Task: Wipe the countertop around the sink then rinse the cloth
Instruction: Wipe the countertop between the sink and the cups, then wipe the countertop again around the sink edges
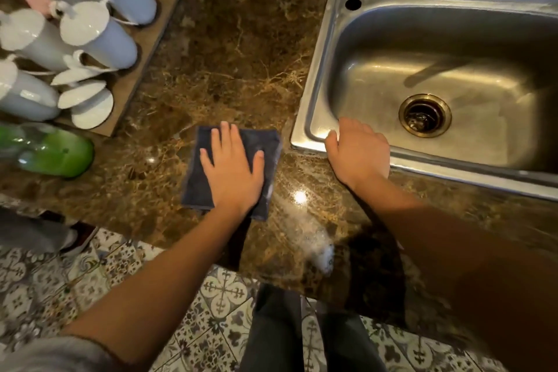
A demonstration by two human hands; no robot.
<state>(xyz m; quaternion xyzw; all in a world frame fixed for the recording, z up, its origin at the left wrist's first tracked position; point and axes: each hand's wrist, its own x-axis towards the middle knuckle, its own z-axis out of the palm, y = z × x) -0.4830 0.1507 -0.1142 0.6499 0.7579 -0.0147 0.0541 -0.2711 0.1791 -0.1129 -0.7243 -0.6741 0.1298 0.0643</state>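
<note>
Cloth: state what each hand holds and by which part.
The left hand holds nothing, pressing flat on the middle of the cloth. The right hand rests on the near-left rim of the sink, fingers over the edge; a grip cannot be told.

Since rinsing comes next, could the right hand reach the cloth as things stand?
Probably yes: the right hand grips the sink corner, and only bare countertop lies between it and the cloth under the left hand.
</note>
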